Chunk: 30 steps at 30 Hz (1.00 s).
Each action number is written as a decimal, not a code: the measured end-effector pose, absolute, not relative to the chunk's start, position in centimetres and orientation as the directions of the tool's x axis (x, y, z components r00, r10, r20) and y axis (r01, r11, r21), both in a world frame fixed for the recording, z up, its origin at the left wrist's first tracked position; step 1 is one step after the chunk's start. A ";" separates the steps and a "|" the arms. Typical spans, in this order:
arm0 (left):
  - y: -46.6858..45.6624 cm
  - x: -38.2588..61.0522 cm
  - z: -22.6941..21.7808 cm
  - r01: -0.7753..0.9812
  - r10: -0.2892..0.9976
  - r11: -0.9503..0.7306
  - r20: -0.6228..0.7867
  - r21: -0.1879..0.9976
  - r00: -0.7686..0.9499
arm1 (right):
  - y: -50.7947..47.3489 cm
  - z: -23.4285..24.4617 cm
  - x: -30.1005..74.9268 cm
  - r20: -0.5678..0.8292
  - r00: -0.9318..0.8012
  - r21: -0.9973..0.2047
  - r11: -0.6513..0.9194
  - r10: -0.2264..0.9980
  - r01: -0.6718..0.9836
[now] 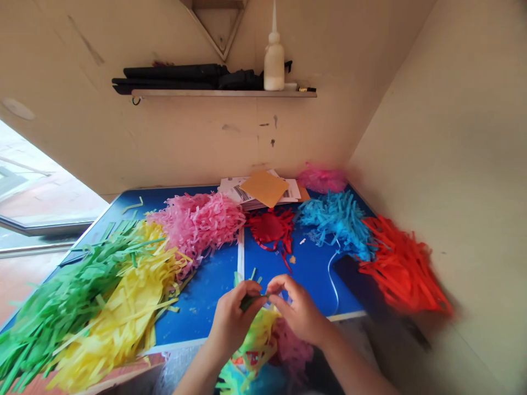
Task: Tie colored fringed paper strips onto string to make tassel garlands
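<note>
My left hand (241, 307) is closed on a green paper strip (249, 301), whose ends stick up behind the fingers. My right hand (294, 307) meets it fingertip to fingertip, thumb and forefinger pinched at the end of the same strip. Directly below both hands, a multicoloured fringed paper piece (251, 351) with yellow, pink, blue and some red lies in my lap, partly covered by my wrists. On the blue table (214, 307) to the left are heaps of green fringed paper (78, 291) and yellow fringed paper (123, 312).
Pink fringe (201, 219), red ribbon-like strips (270, 226), blue fringe (337, 219) and orange-red fringe (405, 269) spread across the table. A paper stack (263, 189) stands at the back. A white ribbon (330, 274) trails rightward. Above, a wall shelf (226, 94) carries a glue bottle (274, 63).
</note>
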<state>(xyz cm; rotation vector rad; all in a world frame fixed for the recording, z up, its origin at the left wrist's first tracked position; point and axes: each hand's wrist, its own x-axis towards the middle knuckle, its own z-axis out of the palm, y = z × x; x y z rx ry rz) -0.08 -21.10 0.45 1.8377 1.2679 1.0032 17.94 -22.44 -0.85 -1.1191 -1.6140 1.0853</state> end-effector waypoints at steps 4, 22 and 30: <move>-21.0 -0.3 0.6 0.247 0.957 -0.170 0.100 0.954 0.272 | -22.0 -1.8 17.5 -0.095 -0.230 -0.976 -0.136 0.969 -0.169; -21.2 -0.7 1.3 0.426 0.767 -0.641 0.524 0.638 0.370 | -22.8 -0.3 18.2 0.203 -0.075 -0.960 0.214 0.976 0.179; -21.4 0.2 0.5 0.489 0.726 -0.685 0.554 0.539 0.407 | -23.5 -0.1 17.8 0.304 -0.076 -0.900 0.313 0.949 0.303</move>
